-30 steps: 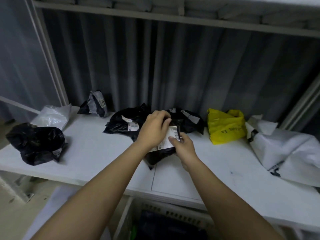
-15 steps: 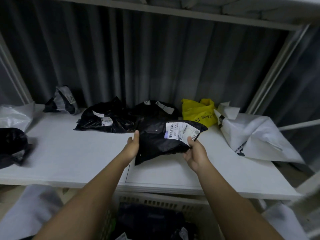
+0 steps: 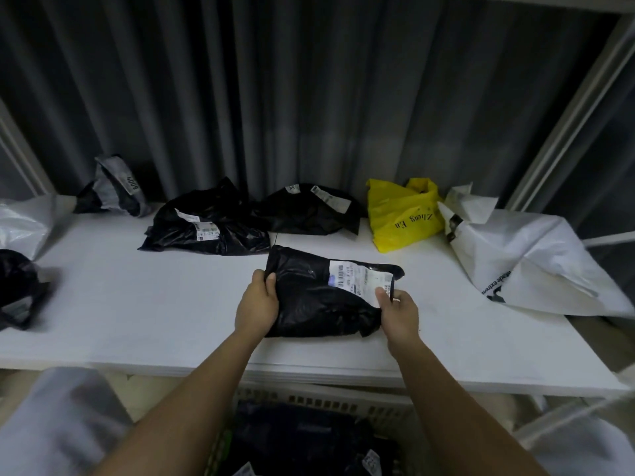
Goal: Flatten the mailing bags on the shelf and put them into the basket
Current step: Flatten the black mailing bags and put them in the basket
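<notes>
A black mailing bag (image 3: 319, 297) with a white shipping label lies spread on the white shelf (image 3: 137, 304) in front of me. My left hand (image 3: 257, 304) grips its left edge, thumb on top. My right hand (image 3: 400, 312) pinches its right edge at the label's corner. Below the shelf's front edge stands a white slotted basket (image 3: 326, 403) with dark bags inside.
Behind lie two more black bags (image 3: 206, 225) (image 3: 309, 211), a grey-black crumpled bag (image 3: 113, 188), a yellow bag (image 3: 402, 214) and a large white bag (image 3: 529, 266) at right. At far left sit a white bag (image 3: 24, 225) and a black bag (image 3: 17, 290). A grey curtain hangs behind.
The black bag has been pulled apart from a bunched lump and now lies wider and flatter on the shelf. My left hand moved to its left edge; my right stays at the label.
</notes>
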Demonstrator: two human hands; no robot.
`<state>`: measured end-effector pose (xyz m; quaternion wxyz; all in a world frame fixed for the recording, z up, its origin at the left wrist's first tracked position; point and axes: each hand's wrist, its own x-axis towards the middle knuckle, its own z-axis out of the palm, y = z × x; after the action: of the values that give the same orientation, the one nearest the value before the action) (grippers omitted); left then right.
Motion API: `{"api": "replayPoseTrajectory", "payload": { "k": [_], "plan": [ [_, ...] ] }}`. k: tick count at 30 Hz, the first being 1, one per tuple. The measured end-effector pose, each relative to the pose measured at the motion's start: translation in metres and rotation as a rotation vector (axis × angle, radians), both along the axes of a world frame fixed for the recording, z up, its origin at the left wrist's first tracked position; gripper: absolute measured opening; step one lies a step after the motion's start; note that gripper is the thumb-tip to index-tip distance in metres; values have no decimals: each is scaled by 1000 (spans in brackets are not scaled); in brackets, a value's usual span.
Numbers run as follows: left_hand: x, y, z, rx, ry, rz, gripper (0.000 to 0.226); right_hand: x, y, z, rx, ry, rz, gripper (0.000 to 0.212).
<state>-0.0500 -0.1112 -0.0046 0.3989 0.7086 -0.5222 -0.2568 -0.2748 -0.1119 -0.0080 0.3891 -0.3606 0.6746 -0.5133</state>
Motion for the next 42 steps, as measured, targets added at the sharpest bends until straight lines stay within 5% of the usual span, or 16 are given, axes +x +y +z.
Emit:
{"api": "replayPoseTrajectory", "payload": {
  "k": [6,10,17,22,26,31,36,42],
  "plan": [
    [-2,0,-23,215,-3,-35,37,-8,-4,-25,97,256,90,31],
    [-7,4,-27,332,-222,7,59,-5,-5,-31,146,518,59,49],
    [-12,-4,-16,148,-336,-234,56,22,-13,-17,-444,864,227,53],
    [-16,-20,-17,310,-428,-388,64,43,-27,-4,-91,1103,580,75],
    [-19,-26,-27,334,-380,-405,68,44,-39,-16,112,1067,659,67],
    [-23,-25,-25,307,-479,-350,51,40,-39,-27,83,1036,646,59],
    [-37,-27,-24,230,-497,-411,48,45,-32,-27,21,1162,589,90],
    [-41,-31,-38,231,-529,-429,49,58,-26,-28,33,1057,668,74]
  ]
}}
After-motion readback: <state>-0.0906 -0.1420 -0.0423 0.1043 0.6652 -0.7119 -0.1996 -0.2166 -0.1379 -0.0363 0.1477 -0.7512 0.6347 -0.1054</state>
